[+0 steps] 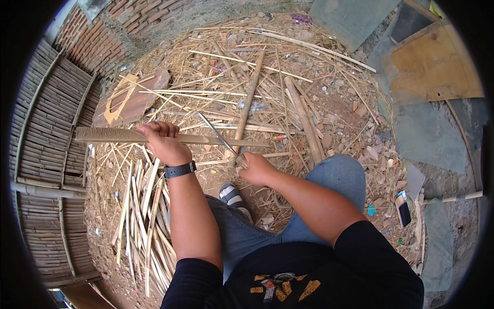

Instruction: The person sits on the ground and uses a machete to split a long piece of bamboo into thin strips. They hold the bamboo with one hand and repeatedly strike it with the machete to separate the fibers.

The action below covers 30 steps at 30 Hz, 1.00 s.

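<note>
Your left hand (pixel 163 141) is closing around a flat bamboo strip (pixel 154 136), holding it level above the pile of split slats (pixel 144 216) lying on the dirt ground (pixel 339 116). Your right hand (pixel 254 167) is wrapping shut on the handle of a long knife (pixel 218 135), its blade resting against the strip beside your raised knee (pixel 334 172).

Left hand (pixel 163 142) and right hand (pixel 256 169), fingers clenched.

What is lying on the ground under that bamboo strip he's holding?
Under the bamboo strip lie loose thin slats and straw on bare dirt. The left hand covers part of the strip, and the forearm hides some ground.
</note>
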{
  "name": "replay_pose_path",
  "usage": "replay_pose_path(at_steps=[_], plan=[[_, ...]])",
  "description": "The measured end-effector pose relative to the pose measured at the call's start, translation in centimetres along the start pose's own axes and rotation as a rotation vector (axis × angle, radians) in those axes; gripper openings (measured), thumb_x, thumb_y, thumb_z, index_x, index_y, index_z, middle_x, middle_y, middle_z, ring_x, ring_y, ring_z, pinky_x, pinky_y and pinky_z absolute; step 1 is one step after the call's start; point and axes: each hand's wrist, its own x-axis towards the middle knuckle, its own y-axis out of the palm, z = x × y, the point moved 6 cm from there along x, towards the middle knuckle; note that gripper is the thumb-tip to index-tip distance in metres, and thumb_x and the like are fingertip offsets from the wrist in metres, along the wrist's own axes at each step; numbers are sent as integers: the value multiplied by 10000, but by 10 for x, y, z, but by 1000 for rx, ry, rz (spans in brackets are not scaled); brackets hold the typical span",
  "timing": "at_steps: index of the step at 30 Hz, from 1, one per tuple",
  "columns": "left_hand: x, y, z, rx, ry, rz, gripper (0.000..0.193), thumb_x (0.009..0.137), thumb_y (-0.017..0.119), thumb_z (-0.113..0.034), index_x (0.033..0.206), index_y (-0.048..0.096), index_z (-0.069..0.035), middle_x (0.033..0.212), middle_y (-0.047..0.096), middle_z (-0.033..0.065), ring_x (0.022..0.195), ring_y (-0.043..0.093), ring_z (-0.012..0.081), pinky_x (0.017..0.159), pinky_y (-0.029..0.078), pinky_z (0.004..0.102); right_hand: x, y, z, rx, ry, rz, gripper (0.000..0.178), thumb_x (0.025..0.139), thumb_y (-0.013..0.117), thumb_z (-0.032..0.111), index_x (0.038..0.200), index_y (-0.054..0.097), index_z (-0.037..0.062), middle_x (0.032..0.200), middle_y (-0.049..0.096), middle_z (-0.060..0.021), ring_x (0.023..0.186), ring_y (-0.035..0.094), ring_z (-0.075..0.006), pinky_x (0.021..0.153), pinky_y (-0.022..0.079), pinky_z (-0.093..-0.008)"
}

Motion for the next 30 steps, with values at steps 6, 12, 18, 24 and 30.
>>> replay_pose_path(at_steps=[6, 12, 18, 24, 30], plan=[[1, -2, 0, -19, -1, 14, 447, 1073, 466, -493, 791, 390, -154, 665, 320, -25, 573, 282, 116, 542, 247, 280, -1, 0, 3, -6, 11, 23, 539, 800, 695, 241, 1207, 531, -74, 982, 662, -311, 987, 657, -457, 856, 515, -499], [0, -1, 1, 20, 4, -7, 432, 1069, 482, -475, 791, 403, -155, 663, 317, -25, 576, 285, 118, 550, 260, 289, -2, -1, 4, -20, 14, 26, 570, 801, 692, 239, 1242, 517, -78, 1003, 666, -317, 1000, 659, -462, 862, 519, -502], [-1, -1, 2, 8, -11, 8, 434, 1069, 480, -474, 781, 417, -157, 654, 325, -30, 568, 294, 114, 538, 263, 282, -3, -2, 4, -35, 37, 35, 590, 803, 692, 246, 1254, 512, -90, 1041, 664, -325, 1021, 657, -463, 883, 522, -498], [-1, 0, 6, 23, -36, 2, 419, 1089, 433, -464, 800, 439, -160, 650, 342, -34, 547, 279, 107, 514, 263, 269, -2, 0, 1, -70, 53, 4, 604, 825, 716, 259, 1293, 516, -66, 1118, 671, -299, 1078, 659, -432, 932, 528, -474], [-2, 1, 5, 15, -50, 8, 415, 1096, 411, -459, 809, 432, -160, 656, 332, -36, 545, 272, 104, 509, 260, 269, -1, -2, -1, -60, 51, 15, 610, 812, 700, 246, 1292, 519, -82, 1106, 666, -322, 1071, 653, -454, 927, 524, -478]])
